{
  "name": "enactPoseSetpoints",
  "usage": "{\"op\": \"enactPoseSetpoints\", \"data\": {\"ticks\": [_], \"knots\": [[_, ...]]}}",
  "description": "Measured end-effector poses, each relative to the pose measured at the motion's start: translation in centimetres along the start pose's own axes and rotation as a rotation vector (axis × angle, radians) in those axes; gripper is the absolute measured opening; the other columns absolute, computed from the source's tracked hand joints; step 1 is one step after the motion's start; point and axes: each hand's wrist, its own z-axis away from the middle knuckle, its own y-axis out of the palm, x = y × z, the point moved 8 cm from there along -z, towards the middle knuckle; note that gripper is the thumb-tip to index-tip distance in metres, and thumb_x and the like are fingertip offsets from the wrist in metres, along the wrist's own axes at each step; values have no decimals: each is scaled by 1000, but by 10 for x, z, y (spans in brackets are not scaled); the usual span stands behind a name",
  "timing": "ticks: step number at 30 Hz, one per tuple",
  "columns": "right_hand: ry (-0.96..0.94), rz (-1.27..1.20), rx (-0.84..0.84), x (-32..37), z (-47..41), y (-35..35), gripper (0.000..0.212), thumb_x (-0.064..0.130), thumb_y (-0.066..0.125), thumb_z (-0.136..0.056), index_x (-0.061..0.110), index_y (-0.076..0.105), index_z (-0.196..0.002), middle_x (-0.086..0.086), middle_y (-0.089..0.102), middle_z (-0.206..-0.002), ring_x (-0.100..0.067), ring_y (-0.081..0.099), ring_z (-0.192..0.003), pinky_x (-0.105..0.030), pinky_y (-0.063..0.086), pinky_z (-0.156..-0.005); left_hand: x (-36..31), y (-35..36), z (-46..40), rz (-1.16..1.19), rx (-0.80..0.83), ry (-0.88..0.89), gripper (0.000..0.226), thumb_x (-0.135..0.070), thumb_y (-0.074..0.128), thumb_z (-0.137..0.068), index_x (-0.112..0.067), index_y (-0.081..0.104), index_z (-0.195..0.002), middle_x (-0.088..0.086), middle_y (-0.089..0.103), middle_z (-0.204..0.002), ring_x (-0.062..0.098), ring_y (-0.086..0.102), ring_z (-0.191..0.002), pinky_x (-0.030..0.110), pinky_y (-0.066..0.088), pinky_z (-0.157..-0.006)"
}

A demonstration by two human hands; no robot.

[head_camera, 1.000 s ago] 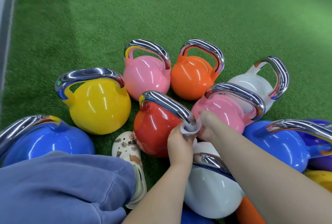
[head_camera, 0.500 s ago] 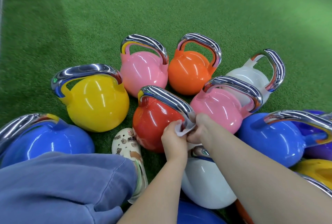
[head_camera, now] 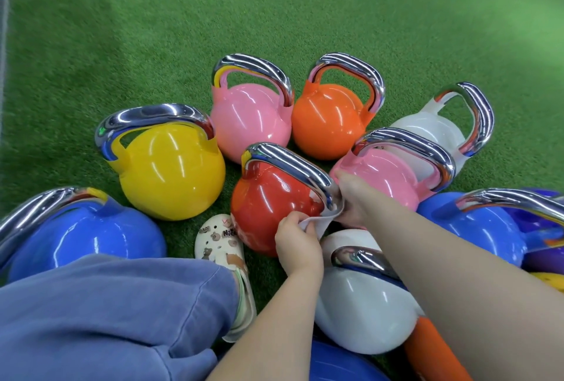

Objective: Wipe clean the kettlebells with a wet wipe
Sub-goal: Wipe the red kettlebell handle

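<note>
Your left hand pinches one end of the white wet wipe; your right hand grips the other end. The wipe is looped round the near leg of the chrome handle of the glossy red kettlebell, which stands upright on the green artificial turf. Just beside it: a yellow kettlebell, two pink ones and a white one under your right forearm.

Bare forearms and hands without sleeves; loose blue-grey trousers cover the bent leg, and a cream clog studded with small charms is worn
</note>
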Motion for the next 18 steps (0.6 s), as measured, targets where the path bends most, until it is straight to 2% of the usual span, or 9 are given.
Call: {"op": "enactPoseSetpoints", "data": {"ticks": [3,6,9,13,16,18], "knots": [[-17,49,65,4,-5,-3,60,53,29,-93,5,49,-122,-10,67,-100,-27,62,-89,-39,47,-96,-8,0,-5,23,-8,36,12,-7,57,-86,-14,62,-76,5,62,-87,21,57,-78,30,47,-70],[1,74,81,4,-6,-5,63,56,26,-93,5,54,-117,-10,62,-104,-25,56,-91,-39,44,-100,-19,1,-9,46,-19,76,12,-4,55,-86,-10,64,-79,5,61,-89,18,53,-79,22,38,-70],[-18,116,50,6,-4,-4,67,59,27,-91,3,58,-111,-12,63,-99,-25,57,-86,-40,44,-101,-21,5,-10,29,-27,86,15,-3,53,-88,-8,67,-87,4,62,-93,16,53,-81,19,35,-70],[-69,170,7,9,-11,-8,74,63,31,-85,2,51,-122,-15,65,-99,-28,61,-91,-43,46,-98,-21,9,-8,50,-14,95,19,-5,49,-91,-10,67,-99,4,65,-98,17,57,-89,18,37,-73],[-70,124,75,7,1,-2,64,56,28,-93,2,57,-107,-12,66,-82,-25,61,-77,-37,48,-95,-22,17,-4,97,44,78,30,2,45,-91,-9,63,-112,5,64,-109,18,58,-101,15,38,-82],[-107,131,99,5,0,0,60,53,27,-96,3,56,-106,-10,66,-78,-23,60,-76,-37,47,-97,-24,19,0,156,91,31,35,6,43,-88,-10,60,-114,3,63,-108,16,58,-102,16,39,-84]]}}
